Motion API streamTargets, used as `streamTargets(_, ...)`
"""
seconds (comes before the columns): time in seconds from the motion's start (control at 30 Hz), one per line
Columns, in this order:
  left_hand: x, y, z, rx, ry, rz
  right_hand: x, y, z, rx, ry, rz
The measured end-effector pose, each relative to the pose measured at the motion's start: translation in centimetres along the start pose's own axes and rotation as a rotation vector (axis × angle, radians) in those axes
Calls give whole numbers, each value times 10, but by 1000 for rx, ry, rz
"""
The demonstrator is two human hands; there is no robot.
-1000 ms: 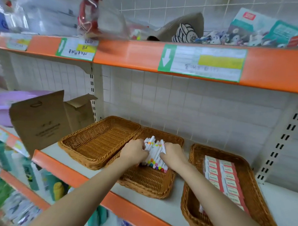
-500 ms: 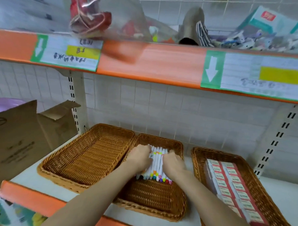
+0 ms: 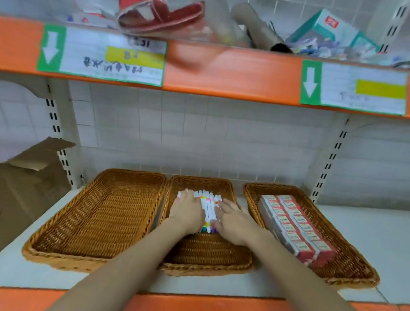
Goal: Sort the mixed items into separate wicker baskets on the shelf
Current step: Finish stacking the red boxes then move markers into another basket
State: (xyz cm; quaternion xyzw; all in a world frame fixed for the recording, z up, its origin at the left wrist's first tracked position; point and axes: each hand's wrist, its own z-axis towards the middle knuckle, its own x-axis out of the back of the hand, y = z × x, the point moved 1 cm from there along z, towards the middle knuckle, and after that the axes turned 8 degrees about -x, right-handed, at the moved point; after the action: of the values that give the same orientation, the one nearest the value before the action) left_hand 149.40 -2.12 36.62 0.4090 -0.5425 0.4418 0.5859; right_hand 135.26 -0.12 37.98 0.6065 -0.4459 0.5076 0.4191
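Observation:
Three wicker baskets stand side by side on the white shelf. The left basket holds nothing. In the middle basket lies a row of white markers with coloured caps. My left hand lies flat on the left part of that row, and my right hand lies flat on its right part, fingers spread. The right basket holds red and white boxes packed in two rows.
A torn cardboard box stands at the left of the shelf. The orange upper shelf with green-arrow labels hangs overhead, carrying a red sandal, a cardboard tube and a teal box. An orange front edge runs below the baskets.
Both hands went from bunching the markers together to lying flat on the row. The markers now lie side by side in the middle basket. My head moved left and up.

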Motion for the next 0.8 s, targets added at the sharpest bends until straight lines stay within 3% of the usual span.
streamTargets(0.27, 1, 24, -14, -96, -250, -149, 3, 24, -45, -60, -42, 123)
streamTargets(0.5, 21, 78, -41, -141, -168, -252, 0, 58, -95, -55, 14, 175)
streamTargets(0.8, 38, 190, -81, -188, -142, -198, -18, 130, -186, -133, 13, 132)
